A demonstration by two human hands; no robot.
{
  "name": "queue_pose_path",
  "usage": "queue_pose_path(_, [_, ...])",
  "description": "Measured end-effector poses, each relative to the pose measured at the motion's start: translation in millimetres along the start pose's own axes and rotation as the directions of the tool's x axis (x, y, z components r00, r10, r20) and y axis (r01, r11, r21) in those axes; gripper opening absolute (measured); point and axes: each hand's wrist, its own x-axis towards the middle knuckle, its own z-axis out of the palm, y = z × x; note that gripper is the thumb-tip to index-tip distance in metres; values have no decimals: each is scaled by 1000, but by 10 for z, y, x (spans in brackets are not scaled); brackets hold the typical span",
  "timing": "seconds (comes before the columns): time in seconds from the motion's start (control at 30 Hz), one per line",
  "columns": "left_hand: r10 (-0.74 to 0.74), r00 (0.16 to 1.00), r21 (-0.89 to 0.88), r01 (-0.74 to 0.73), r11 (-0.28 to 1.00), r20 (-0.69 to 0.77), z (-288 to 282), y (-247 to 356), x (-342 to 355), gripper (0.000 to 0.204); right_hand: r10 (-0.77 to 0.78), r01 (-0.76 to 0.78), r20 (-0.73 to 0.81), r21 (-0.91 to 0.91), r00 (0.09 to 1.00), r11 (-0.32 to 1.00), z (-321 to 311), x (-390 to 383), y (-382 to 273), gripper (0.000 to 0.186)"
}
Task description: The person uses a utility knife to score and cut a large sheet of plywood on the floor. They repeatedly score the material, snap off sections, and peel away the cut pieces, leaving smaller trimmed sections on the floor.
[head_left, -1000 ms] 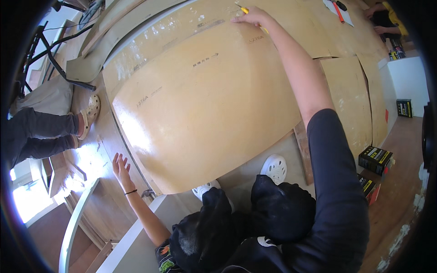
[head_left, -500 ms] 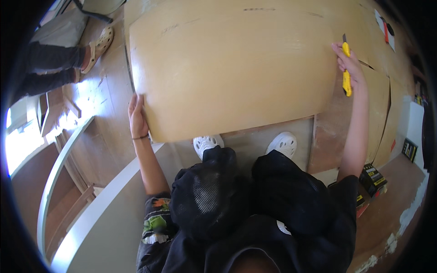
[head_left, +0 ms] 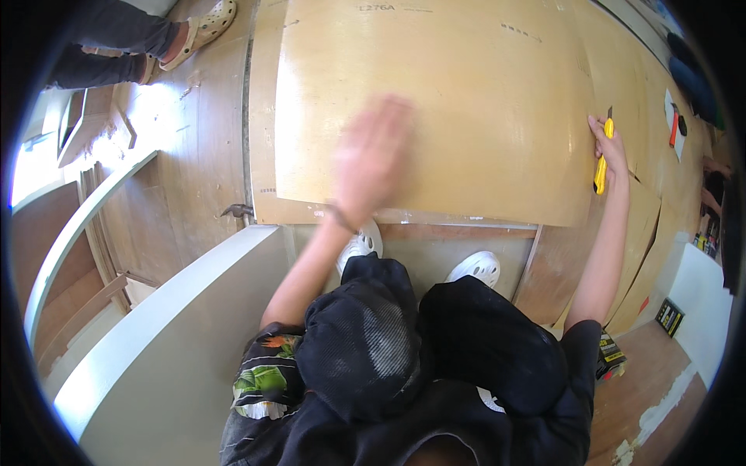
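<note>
A large tan sheet [head_left: 466, 147] with a glossy face lies in front of me, over another tan board [head_left: 266, 155] whose edge shows at its left. My left hand [head_left: 373, 159] is over the sheet's near left part, its fingers smeared by motion; whether it touches the surface cannot be told. At the sheet's right edge, my right hand [head_left: 614, 151] is closed on a yellow utility knife [head_left: 601, 172]. The knife points away from me with its dark blade out. Some fingers of that hand reach towards the sheet's edge.
A curved white-edged panel [head_left: 171, 299] stands at my left, near a dark hammer head [head_left: 237, 210]. Another person's beige clog [head_left: 203, 35] is at the far left. Right of me are a red-and-black tool [head_left: 674, 128] on white paper and black-and-yellow boxes [head_left: 669, 317].
My left hand has left the sheet's left edge and moved right over its surface. The sheet now lies farther right, with the board's left edge uncovered. My right hand keeps the knife, slightly lower in view.
</note>
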Motion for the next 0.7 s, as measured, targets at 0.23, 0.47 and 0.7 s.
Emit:
queue_pose_path(0.23, [-13,962,59,-3,998,271,217,185,173,55,19,-21,-26,-103,999,994,-110,6,-74,75])
queue_pose_path(0.47, [-675,737,34,674,738,38,-420,-1295,-621,46,14,-18,-34,-109,999,994,-101,42,6,74])
queue_pose_path(0.7, [-882,395,-409,871,272,255,-508,-1521,-1354,36,-4,0,-45,-96,999,995,-115,69,18,75])
